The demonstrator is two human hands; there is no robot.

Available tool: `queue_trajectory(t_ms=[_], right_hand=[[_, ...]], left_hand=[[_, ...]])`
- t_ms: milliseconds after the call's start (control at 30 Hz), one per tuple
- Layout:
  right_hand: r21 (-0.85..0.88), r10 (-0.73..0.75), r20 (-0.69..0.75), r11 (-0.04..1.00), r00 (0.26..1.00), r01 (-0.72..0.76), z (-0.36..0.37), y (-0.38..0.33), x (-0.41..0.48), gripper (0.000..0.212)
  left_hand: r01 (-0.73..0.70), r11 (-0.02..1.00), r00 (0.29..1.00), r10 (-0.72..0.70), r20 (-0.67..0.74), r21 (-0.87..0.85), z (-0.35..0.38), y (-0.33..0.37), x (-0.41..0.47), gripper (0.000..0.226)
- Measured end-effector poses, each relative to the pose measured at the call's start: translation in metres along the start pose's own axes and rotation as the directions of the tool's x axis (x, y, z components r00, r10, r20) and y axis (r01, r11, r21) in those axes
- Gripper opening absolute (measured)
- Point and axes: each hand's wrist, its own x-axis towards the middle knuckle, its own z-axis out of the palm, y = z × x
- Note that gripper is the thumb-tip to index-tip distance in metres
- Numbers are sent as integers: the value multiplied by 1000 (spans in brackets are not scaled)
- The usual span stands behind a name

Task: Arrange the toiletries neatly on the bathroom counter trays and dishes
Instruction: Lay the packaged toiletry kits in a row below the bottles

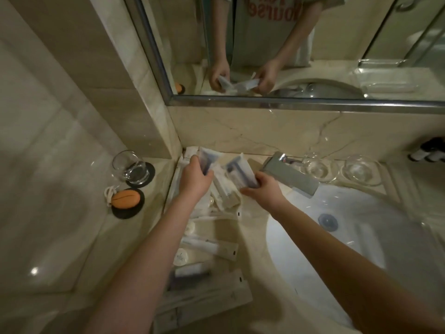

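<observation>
My left hand (195, 180) grips a clear packet with a dark item inside (207, 157), held above the pile at the back of the counter. My right hand (262, 189) grips a second, similar razor packet (238, 171) beside the faucet. Below them lies a heap of white toiletry packets and tubes (224, 189). More white tubes (207, 245), a round white lid (180, 256) and long flat packets (212, 295) lie scattered toward the counter's front. Two clear glass dishes (317, 168) (362, 171) stand behind the sink.
A chrome faucet (292, 175) reaches over the white sink (349, 237). At left, a glass tumbler (128, 166) stands on a dark coaster, and an orange soap (125, 199) lies on another. Dark small bottles (429, 150) stand far right. The mirror (277, 44) spans the back wall.
</observation>
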Motion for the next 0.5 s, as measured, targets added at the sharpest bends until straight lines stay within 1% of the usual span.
queue_trajectory(t_ms=[100, 133, 200, 333, 400, 500], right_hand=[[15, -62, -5, 998, 998, 62, -17, 3, -27, 29], [19, -76, -15, 997, 997, 76, -24, 5, -36, 29], [34, -88, -43, 995, 995, 89, -38, 12, -53, 29], [50, -84, -88, 995, 993, 89, -71, 29, -86, 17], [60, -56, -116, 996, 992, 63, -89, 40, -98, 18], [119, -16, -174, 992, 985, 37, -118, 59, -118, 25]], left_hand=[[70, 988, 997, -65, 41, -141, 1, 10, -35, 22], [88, 979, 995, -79, 57, -182, 2, 15, -46, 20], [116, 964, 991, -96, 93, -240, 5, 26, -68, 22], [115, 938, 986, -67, 154, -328, 24, 47, -101, 21], [117, 922, 982, -52, 182, -368, 37, 57, -113, 19], [129, 908, 971, -35, 236, -398, 62, 79, -130, 24]])
